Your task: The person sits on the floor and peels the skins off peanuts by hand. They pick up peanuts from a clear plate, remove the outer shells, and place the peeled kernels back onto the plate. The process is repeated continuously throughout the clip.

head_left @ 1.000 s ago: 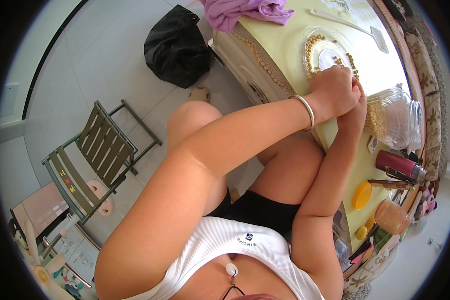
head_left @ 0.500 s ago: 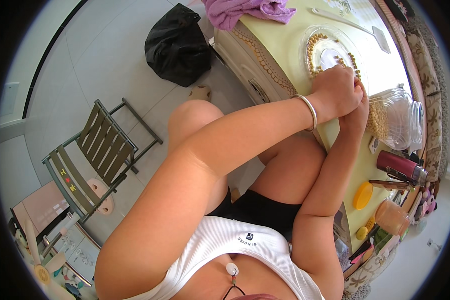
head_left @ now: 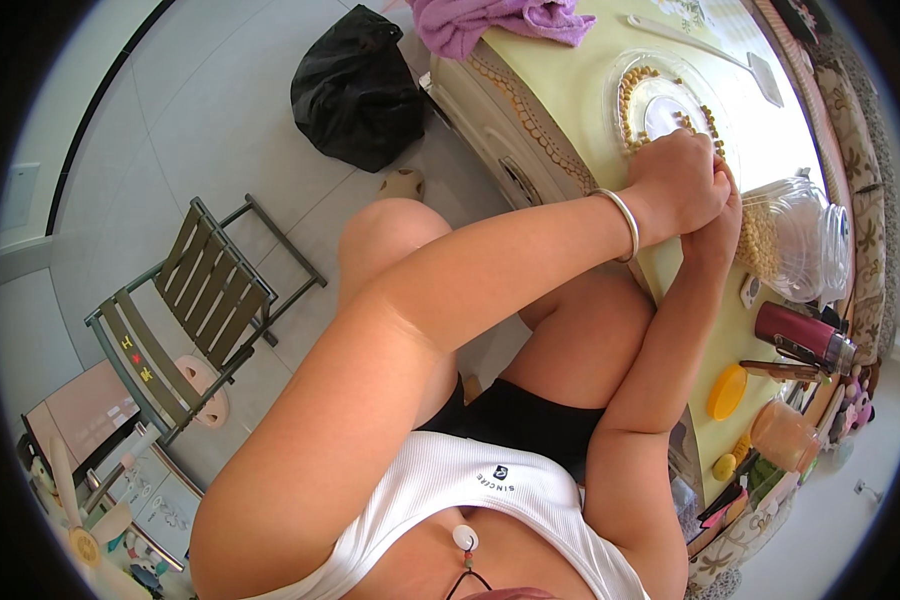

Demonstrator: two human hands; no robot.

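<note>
My left hand [head_left: 674, 182], with a silver bangle [head_left: 626, 222] on its wrist, is closed with the fingers bent inward. It meets my right hand [head_left: 712, 230], whose fingers are also closed, over the near edge of a clear round plastic tray [head_left: 612, 108]. What the fingertips hold is hidden behind the left hand. Small tan beans [head_left: 626, 100] lie in a curved row along the tray's ring, and several more sit near its middle. Right of my hands, a clear plastic jar [head_left: 805, 240] lies on its side with pale beans inside.
The yellow-topped table [head_left: 560, 85] carries a purple towel [head_left: 500, 22], a white fly swatter [head_left: 690, 42], a dark red thermos [head_left: 792, 330], a yellow lid [head_left: 727, 391] and a peach-coloured jar [head_left: 782, 436]. On the floor are a black plastic bag [head_left: 355, 95] and a folding chair [head_left: 205, 285].
My hands stay together over the tray in nearly the same pose. The whole view has shifted very slightly.
</note>
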